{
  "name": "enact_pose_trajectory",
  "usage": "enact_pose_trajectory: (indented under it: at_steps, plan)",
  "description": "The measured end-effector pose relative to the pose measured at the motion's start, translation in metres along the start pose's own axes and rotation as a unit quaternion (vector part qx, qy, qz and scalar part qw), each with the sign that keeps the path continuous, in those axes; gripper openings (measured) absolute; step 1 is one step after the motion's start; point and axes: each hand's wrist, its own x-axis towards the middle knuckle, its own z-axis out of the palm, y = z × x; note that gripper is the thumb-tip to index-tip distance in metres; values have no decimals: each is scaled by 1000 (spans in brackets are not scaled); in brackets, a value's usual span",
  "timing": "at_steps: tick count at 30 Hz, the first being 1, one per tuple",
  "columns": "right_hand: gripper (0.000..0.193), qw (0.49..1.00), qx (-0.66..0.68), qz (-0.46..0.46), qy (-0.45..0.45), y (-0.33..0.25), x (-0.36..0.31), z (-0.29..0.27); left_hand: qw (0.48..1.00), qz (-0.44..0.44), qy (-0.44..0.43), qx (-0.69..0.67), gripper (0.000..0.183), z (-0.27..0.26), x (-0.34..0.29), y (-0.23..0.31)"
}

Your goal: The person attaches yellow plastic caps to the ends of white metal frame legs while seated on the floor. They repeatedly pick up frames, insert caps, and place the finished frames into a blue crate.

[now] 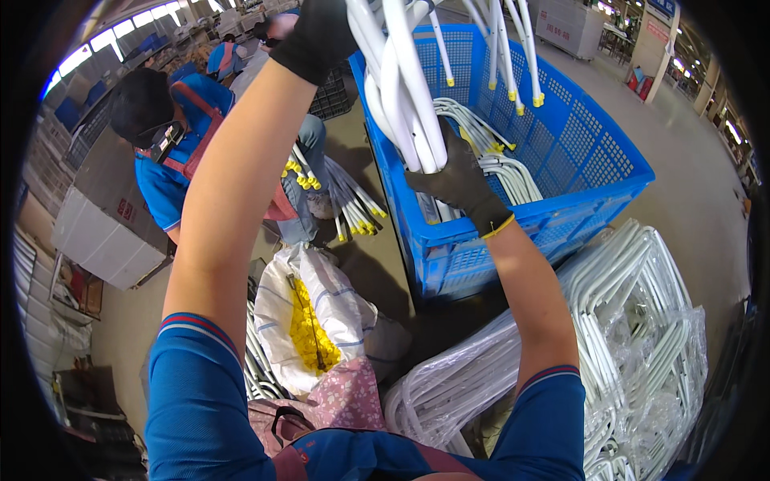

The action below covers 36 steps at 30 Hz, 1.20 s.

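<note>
A bundle of bent white tubes (409,100) is held up over the near left corner of a blue plastic crate (638,178). My right hand (464,183), in a black glove, is closed around the bundle's lower end. Higher up, at the top edge of the view, my left hand (317,42) in a black glove grips the same bundle; its fingertips are partly hidden. Tube ends with yellow caps (513,98) hang over the crate from the bundle's far side. Inside the crate lie more white tubes (513,178), some with yellow caps.
An open white woven sack (277,321) of yellow caps (309,325) stands below my left arm. Plastic-wrapped white tubes (642,337) lie at the right. A co-worker (172,144) sits at the left beside capped tubes (349,196) and a grey box (112,216).
</note>
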Motion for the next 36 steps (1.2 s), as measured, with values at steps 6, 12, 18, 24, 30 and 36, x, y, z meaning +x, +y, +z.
enact_pose_trajectory:
  at_steps: [6, 12, 18, 24, 30, 36]
  plan:
    - [75, 997, 49, 60, -3, 3, 7, -10, 992, -45, 58, 100, 42, 10, -29, -46]
    - [65, 989, 82, 119, 14, 4, 10, -16, 996, -19, 49, 74, 45, 19, -21, -64]
    - [62, 995, -32, 62, 66, 10, 13, -7, 1000, 6, 28, -9, 51, 4, -20, -98]
    - [70, 976, -158, 148, 2, 40, 50, -2, 909, -18, 165, 382, 66, -33, -69, -135]
    - [91, 842, -442, 238, -198, 78, 57, 13, 916, -244, 126, 292, 47, -84, -168, -93]
    - [40, 933, -361, -13, 7, 52, 36, 11, 886, -277, 163, 334, 38, -73, -304, -27]
